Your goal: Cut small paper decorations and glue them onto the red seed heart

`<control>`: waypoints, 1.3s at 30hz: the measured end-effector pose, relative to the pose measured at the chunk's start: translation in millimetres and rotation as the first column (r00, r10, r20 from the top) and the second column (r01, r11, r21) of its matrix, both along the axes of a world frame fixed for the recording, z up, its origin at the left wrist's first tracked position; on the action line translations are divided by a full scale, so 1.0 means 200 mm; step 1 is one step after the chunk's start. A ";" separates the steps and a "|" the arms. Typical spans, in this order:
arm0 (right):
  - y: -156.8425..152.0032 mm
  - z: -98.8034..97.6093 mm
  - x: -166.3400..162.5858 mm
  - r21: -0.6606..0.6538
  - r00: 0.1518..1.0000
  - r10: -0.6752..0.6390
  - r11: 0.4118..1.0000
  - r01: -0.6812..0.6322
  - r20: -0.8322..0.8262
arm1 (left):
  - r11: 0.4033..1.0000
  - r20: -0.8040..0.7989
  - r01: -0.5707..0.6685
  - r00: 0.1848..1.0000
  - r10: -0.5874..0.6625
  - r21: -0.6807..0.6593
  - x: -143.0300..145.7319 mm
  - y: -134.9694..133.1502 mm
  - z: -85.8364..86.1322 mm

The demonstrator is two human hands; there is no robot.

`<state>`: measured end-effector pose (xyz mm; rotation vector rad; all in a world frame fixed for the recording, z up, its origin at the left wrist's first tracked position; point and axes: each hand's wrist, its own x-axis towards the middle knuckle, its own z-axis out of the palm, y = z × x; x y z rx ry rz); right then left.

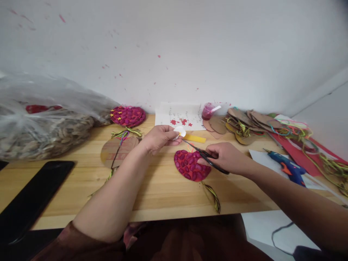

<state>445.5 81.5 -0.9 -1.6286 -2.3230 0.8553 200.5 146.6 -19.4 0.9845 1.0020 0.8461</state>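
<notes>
My left hand [160,138] is closed in a pinch on a small roll of white tape [180,132], from which a yellow strip [194,138] runs out to the right over the wooden table [163,188]. My right hand [227,156] grips black scissors [205,156] whose blades point up-left toward the strip. Under the scissors lies a red seed-covered heart [190,166] with a braided yellow tail [213,195].
A plastic bag of seeds [46,119] fills the left. A black tablet [29,195] lies front left. A finished red piece [127,116], a cardboard cutout [115,150], star-sticker paper [179,116], a pink cup [208,110], cardboard shapes [244,123], coloured string [312,145] and a blue glue gun [288,168] lie about.
</notes>
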 end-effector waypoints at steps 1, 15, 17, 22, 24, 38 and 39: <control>0.00 0.00 0.00 0.014 1.000 -0.001 1.000 0.001 0.007 | 0.999 -0.031 -0.032 0.999 0.033 0.033 -0.01 0.01 0.00; -0.05 0.00 -0.07 -0.108 0.965 -0.188 0.980 0.170 -0.184 | 0.946 -0.314 -0.056 0.936 0.161 0.319 -0.09 0.00 0.07; -0.06 -0.01 -0.08 -0.103 0.950 -0.187 0.981 0.166 -0.250 | 0.959 -0.141 -0.099 0.980 0.141 0.267 -0.06 -0.02 0.08; -0.08 0.00 -0.12 -0.070 0.930 -0.197 0.980 0.184 -0.310 | 0.988 0.186 -0.145 0.974 0.133 0.056 0.01 -0.06 0.10; -0.08 0.01 -0.13 -0.072 0.923 -0.215 0.977 0.202 -0.319 | 0.988 0.228 -0.150 0.964 0.139 0.035 0.02 -0.07 0.10; -0.09 0.06 -0.14 -0.110 0.913 -0.266 0.964 0.244 -0.309 | 0.991 0.217 -0.135 0.967 0.134 -0.009 0.04 -0.09 0.13; -0.09 0.06 -0.14 -0.104 0.915 -0.263 0.965 0.242 -0.306 | 0.991 0.219 -0.136 0.966 0.135 -0.010 0.04 -0.09 0.13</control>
